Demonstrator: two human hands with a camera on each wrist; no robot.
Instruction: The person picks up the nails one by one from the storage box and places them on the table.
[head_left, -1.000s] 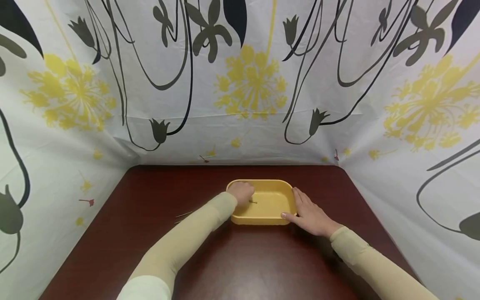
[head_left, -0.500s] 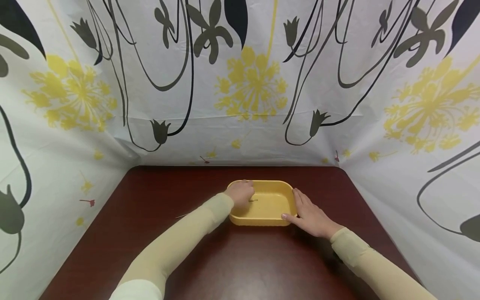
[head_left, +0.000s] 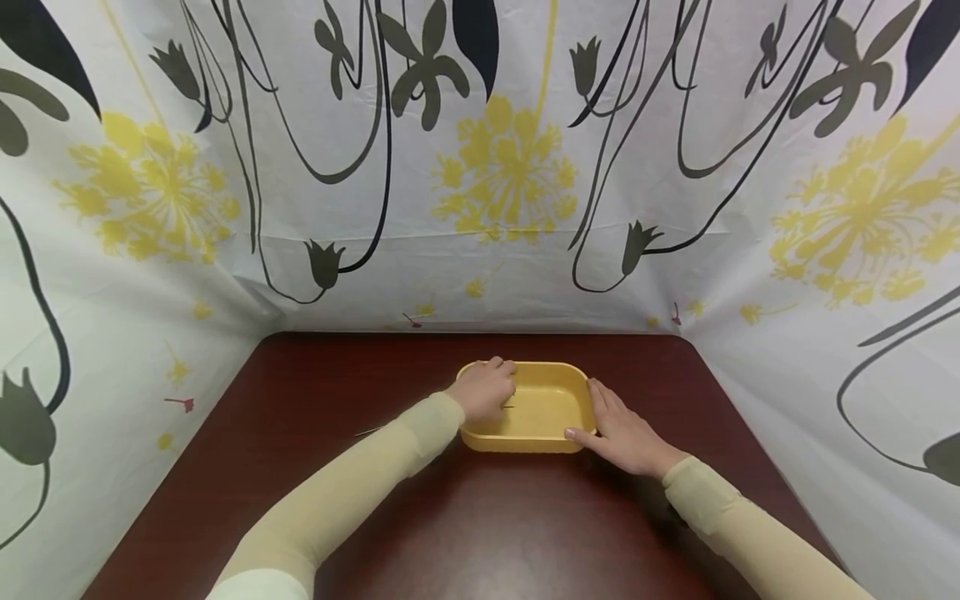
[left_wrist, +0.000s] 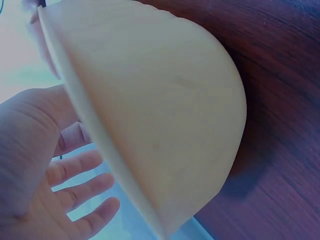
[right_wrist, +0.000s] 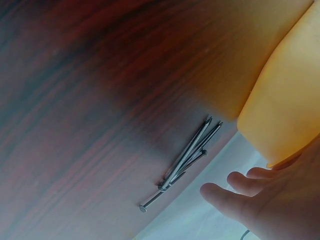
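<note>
A yellow rectangular tray [head_left: 525,444] stands on the dark wooden table. My left hand [head_left: 480,392] reaches over its left side, palm down, fingers inside. Close to those fingers, a thin nail [head_left: 509,407] shows in the tray. In the left wrist view the tray wall [left_wrist: 165,115] hides the tips of the thumb and index finger; the other fingers are loose and apart. My right hand [head_left: 621,429] rests with straight fingers along the tray's right end, its thumb by the front corner. Several steel nails [right_wrist: 182,162] lie in a loose pile on the table.
The reddish-brown tabletop [head_left: 480,533] extends around the tray. A white patterned curtain [head_left: 420,275] hangs behind it and along both sides. One thin nail [head_left: 369,431] shows beyond my left forearm, which covers the table there.
My left hand has shifted slightly within the tray, and its fingers have spread a little. The left forearm has swung left, covering more of the nails on the table. My right hand stays put.
</note>
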